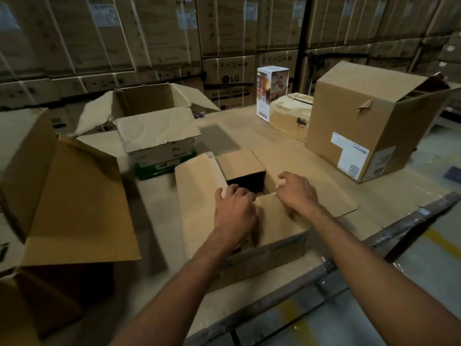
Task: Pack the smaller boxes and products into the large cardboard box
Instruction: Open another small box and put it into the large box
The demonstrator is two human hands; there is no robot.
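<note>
Forearms outstretched, left hand (234, 208) curled over cardboard box (269, 255) flap edge, right hand (296, 191) pinching another flap.

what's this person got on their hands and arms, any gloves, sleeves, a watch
Nothing worn that shows. The left hand and right hand have no gloves and no rings that can be seen. The left forearm and right forearm have no sleeves in view, and neither wrist has a watch or band. The fingers are a little blurred, so something small could be missed.
</note>
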